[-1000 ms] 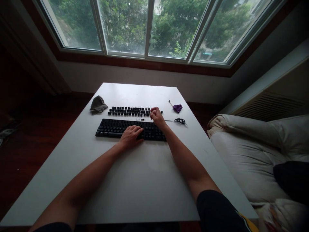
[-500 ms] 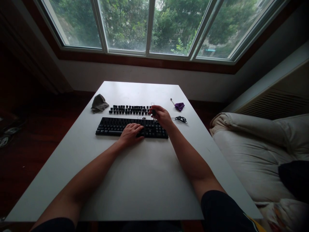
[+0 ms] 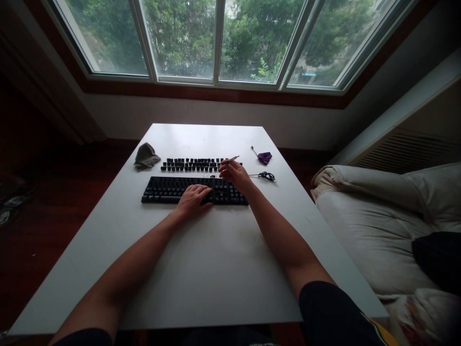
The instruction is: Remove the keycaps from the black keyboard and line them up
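Observation:
A black keyboard (image 3: 163, 187) lies on the white table, several keys on it still in their rows. My left hand (image 3: 193, 196) rests palm down on its middle, fingers laid flat over the keys. Above the right part of the keyboard, my right hand (image 3: 236, 175) is raised and pinches a slim keycap puller (image 3: 231, 160), which tilts up to the right. Behind the keyboard, loose black keycaps (image 3: 190, 165) stand in rows. A small clear round dish (image 3: 208, 176) sits between the rows and the keyboard, partly hidden.
A grey cloth (image 3: 146, 157) lies at the table's left. On the right are a purple cloth (image 3: 264, 157), a thin brush (image 3: 254, 150) and a coiled black cable (image 3: 267, 176). A pale sofa (image 3: 360, 216) stands beside the table (image 3: 216, 269), and a window is beyond it.
My right hand has turned the keycap puller from upright to a slanted, nearly level position. My left hand stays on the keyboard. The whole view has shifted slightly.

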